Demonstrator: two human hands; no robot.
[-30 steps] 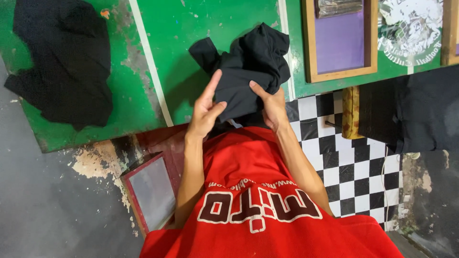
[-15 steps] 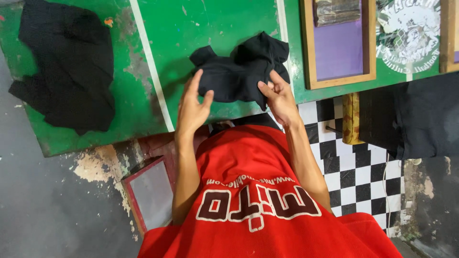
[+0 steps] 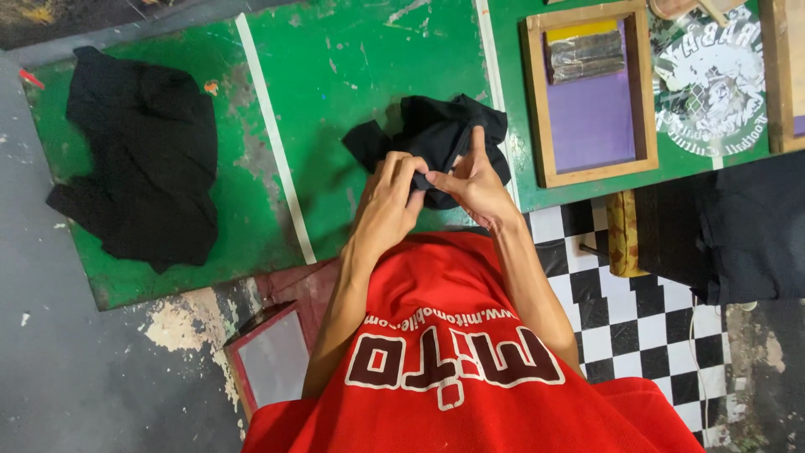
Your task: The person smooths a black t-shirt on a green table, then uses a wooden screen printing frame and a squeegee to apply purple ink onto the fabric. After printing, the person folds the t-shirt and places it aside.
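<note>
A person in a red shirt (image 3: 470,369) works over a worn green table (image 3: 360,75), both hands meeting at a crumpled black garment (image 3: 436,138) that lies bunched near the table's front edge, just beside a white painted line (image 3: 493,75). The left hand (image 3: 387,200) has its fingers curled closed, pinching a fold of the black cloth; the right hand (image 3: 470,180) pinches the same fold from the other side, thumb and forefinger pressed together on the fabric while one finger points up (the two sets of fingertips touch or very nearly so). Well apart to the left, a second black garment (image 3: 138,159) lies spread in a loose heap on the table. To the right sits a wooden frame with a purple screen (image 3: 591,96), with a white printed design (image 3: 713,80) beside it. Below the table's edge lie a black-and-white checkered floor (image 3: 620,335) and a small red-framed panel (image 3: 272,356).
</note>
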